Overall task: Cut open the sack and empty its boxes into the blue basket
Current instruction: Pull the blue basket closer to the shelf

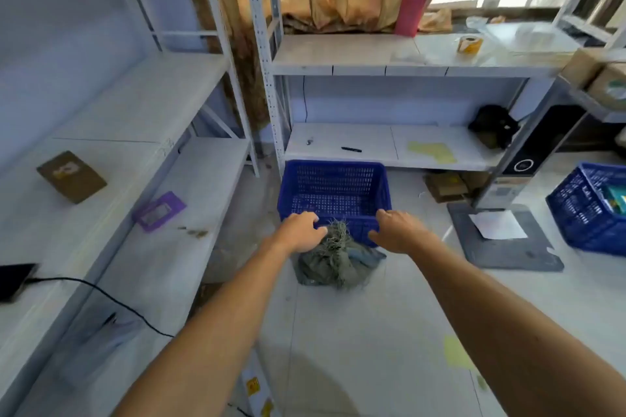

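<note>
The blue basket (335, 179) stands empty on the floor in front of the low shelf. A grey-green sack (332, 264) lies against its near wall, its tied top frayed into loose threads. My left hand (299, 228) curls over the left part of the basket's near rim, with the thumb beside the sack's frayed top. My right hand (398, 228) grips the right part of the same rim, fingers over the edge and thumb on the outer wall. No boxes from the sack can be seen. A black pen-like tool (351, 149) lies on the low shelf behind the basket.
White metal shelving (142, 105) runs along the left with a brown packet (71, 176) and a purple card (159, 211). A second blue basket (586, 213) holding items sits at the right, beside a grey stand base (501, 240). A tape roll (469, 43) rests on the upper shelf.
</note>
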### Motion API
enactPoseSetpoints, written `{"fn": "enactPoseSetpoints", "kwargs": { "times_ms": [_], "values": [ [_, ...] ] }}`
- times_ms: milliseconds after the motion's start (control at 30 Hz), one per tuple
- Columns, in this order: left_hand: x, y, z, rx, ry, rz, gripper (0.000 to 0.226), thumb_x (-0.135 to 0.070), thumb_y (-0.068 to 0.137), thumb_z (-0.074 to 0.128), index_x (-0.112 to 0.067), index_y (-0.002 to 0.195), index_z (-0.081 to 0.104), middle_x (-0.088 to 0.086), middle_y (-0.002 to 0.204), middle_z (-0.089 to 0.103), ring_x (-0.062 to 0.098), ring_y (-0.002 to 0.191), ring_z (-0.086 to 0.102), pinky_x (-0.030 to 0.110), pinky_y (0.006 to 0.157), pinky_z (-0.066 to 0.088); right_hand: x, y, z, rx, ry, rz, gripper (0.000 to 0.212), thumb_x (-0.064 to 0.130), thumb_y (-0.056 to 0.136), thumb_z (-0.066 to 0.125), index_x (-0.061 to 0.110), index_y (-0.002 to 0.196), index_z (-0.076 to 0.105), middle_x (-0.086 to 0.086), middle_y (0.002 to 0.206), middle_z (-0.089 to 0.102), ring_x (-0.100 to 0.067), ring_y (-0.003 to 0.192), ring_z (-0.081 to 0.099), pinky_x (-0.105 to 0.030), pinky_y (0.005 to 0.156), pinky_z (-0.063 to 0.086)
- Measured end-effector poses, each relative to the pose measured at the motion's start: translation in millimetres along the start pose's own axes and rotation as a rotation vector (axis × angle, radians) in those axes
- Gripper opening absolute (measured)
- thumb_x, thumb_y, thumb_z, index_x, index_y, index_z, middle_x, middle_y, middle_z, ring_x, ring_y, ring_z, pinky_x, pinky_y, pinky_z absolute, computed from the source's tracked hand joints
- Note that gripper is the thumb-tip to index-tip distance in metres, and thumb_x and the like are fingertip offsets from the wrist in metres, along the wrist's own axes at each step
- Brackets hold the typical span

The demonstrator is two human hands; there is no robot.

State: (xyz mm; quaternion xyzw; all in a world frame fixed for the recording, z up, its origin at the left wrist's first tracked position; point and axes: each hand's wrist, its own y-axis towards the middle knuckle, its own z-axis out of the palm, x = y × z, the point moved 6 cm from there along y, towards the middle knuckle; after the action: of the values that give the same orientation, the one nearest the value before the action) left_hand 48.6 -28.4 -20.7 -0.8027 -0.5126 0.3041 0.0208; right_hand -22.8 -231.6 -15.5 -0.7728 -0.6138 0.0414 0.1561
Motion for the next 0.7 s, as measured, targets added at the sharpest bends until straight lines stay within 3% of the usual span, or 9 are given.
{"fn": "enactPoseSetpoints", "kwargs": {
  "times_ms": [67,167,433,700],
  "values": [
    [6,8,-3,0.006,-0.013,-0.017,0.049,-0.044,0.098,0.053,-0.014,0.136,0.059,0.011,0.134,0.064,0.029,0.119,0.06,0.043,0.101,0.05,1,5,2,0.008,0.008,0.007,0.032,0.038,0.095,0.053,0.01,0.111,0.055,-0.01,0.108,0.063,-0.023,0.085,0.053,-0.035,0.073,0.044],
    [9,27,-10,0.026,-0.021,-0.03,0.052,-0.042,0.1,0.053,-0.011,0.142,0.055,0.012,0.141,0.059,0.03,0.127,0.056,0.043,0.106,0.047,-2,20,4,0.015,0.04,0.011,0.022,0.034,0.094,0.052,0.013,0.1,0.05,-0.006,0.096,0.058,-0.023,0.083,0.054,-0.034,0.07,0.042],
    [-8,116,-5,0.07,-0.029,-0.035,0.052,-0.042,0.102,0.051,-0.013,0.145,0.052,0.009,0.144,0.057,0.028,0.133,0.051,0.044,0.11,0.044,-29,106,14,0.031,0.046,0.01,0.015,0.028,0.093,0.052,0.012,0.094,0.053,-0.004,0.089,0.057,-0.02,0.077,0.053,-0.033,0.066,0.041],
    [-23,235,-9,0.114,-0.036,-0.146,0.052,-0.042,0.101,0.048,-0.017,0.146,0.05,0.009,0.145,0.056,0.028,0.131,0.052,0.041,0.106,0.045,-75,245,5,0.104,0.06,-0.047,0.02,0.028,0.094,0.045,0.013,0.102,0.056,-0.004,0.099,0.058,-0.022,0.089,0.056,-0.041,0.083,0.051]
  ]
}}
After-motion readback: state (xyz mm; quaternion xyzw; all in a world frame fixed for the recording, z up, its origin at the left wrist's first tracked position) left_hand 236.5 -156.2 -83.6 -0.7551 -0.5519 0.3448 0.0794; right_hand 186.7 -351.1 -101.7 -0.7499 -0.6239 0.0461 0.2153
